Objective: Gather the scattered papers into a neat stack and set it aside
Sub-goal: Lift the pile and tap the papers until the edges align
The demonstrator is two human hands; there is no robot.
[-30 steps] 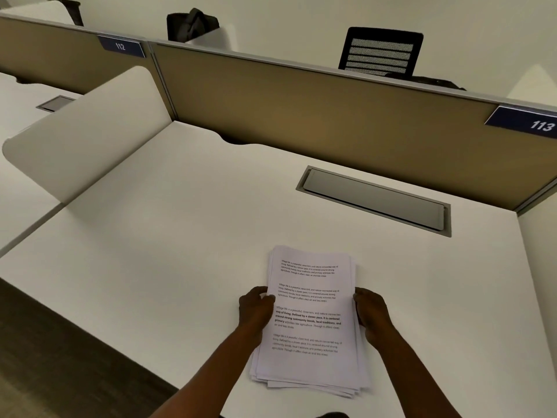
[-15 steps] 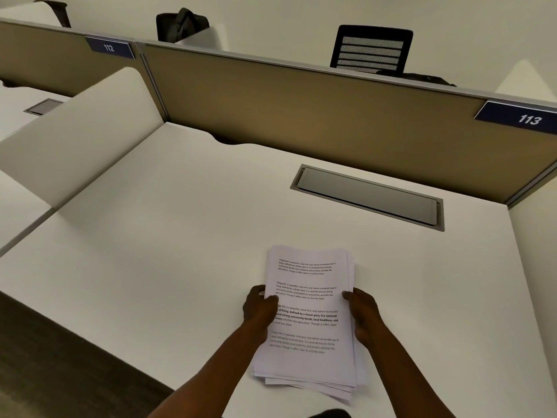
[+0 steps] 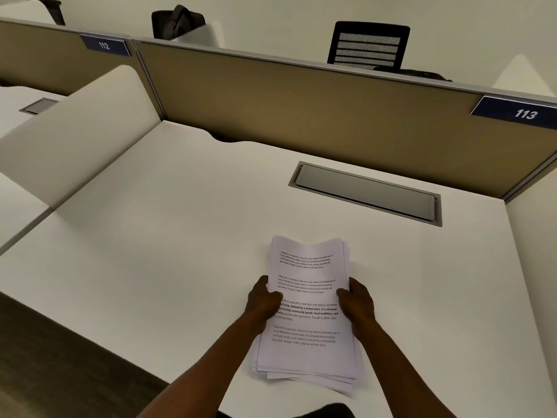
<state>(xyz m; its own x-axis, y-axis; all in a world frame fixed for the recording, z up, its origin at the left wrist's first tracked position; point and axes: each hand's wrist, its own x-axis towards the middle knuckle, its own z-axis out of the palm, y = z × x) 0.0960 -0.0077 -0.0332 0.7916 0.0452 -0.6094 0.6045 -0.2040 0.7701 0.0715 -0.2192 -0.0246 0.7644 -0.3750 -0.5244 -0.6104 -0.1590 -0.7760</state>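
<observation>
A stack of printed white papers (image 3: 307,267) is held over the white desk (image 3: 180,236) near its front edge. My left hand (image 3: 262,300) grips the stack's left side, thumb on the top sheet. My right hand (image 3: 357,300) grips the right side, thumb also on top. The top sheet bows slightly down its middle at the far end. Several lower sheets stick out unevenly at the near right corner.
A grey cable hatch (image 3: 366,193) is set into the desk behind the papers. A tan partition (image 3: 301,110) with the label 113 (image 3: 523,113) closes the back. A white divider (image 3: 78,137) stands on the left. A black chair (image 3: 369,45) stands beyond the partition.
Both hands have closed in on the stack's sides, thumbs now over the top sheet. The far end of the papers has lifted and bowed a little.
</observation>
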